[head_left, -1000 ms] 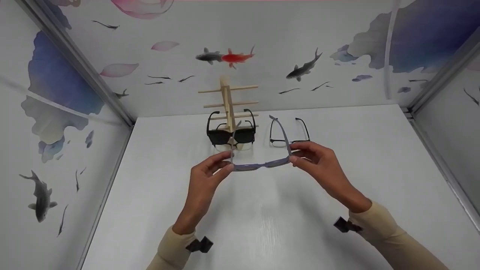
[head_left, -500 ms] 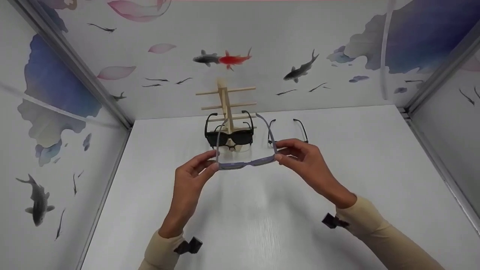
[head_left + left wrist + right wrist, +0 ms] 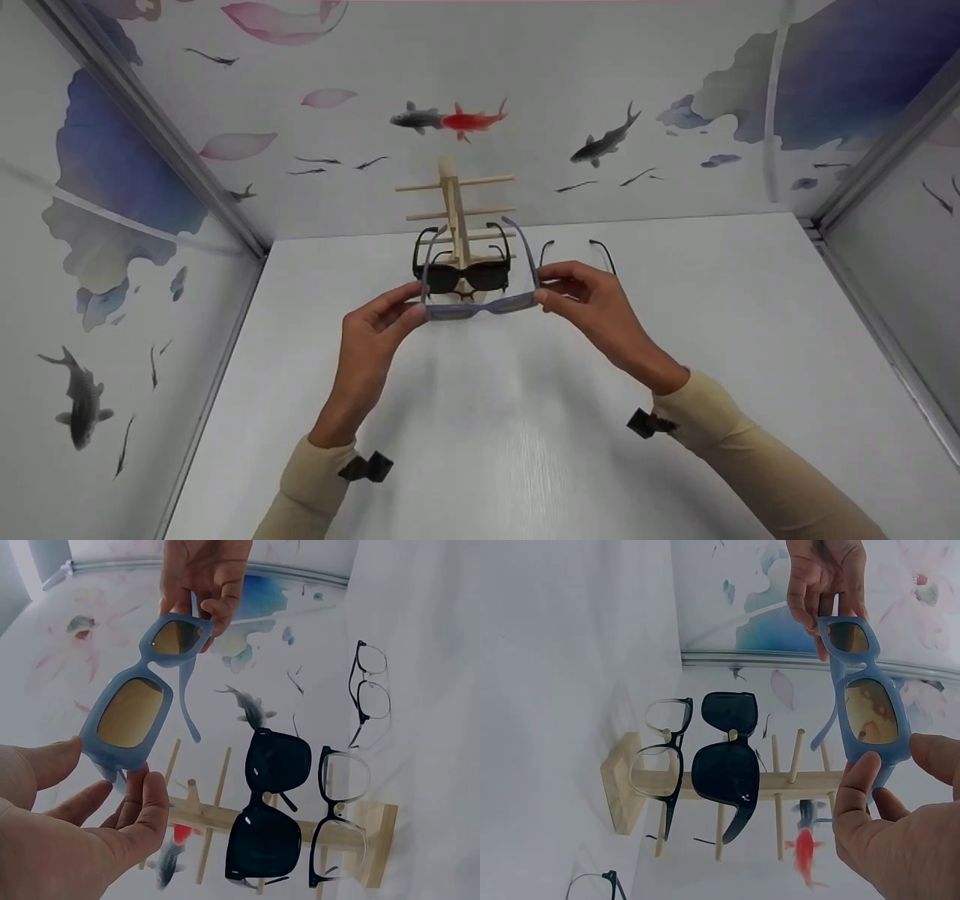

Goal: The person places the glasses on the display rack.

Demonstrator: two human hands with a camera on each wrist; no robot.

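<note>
Blue-framed sunglasses (image 3: 480, 307) with amber lenses are held level between both hands, temples unfolded and pointing away. My left hand (image 3: 375, 337) pinches the left hinge corner between thumb and fingers; my right hand (image 3: 600, 315) pinches the right one. Behind them stands a wooden glasses rack (image 3: 453, 202) with side pegs. Black sunglasses (image 3: 268, 806) hang on its lower pegs, and clear-lensed black-rimmed eyeglasses (image 3: 660, 757) sit on the pegs just below. In the head view the blue sunglasses partly overlap both of these pairs. The rack's upper pegs hold no glasses.
Another pair of thin dark eyeglasses (image 3: 366, 686) lies on the white table (image 3: 495, 465) to the right of the rack, partly hidden behind my right hand in the head view. Printed panels (image 3: 540, 75) enclose the back and both sides.
Both hands have carried the blue sunglasses leftward and then farther toward the rack, so they now line up in front of it. The pinch at both corners stays the same.
</note>
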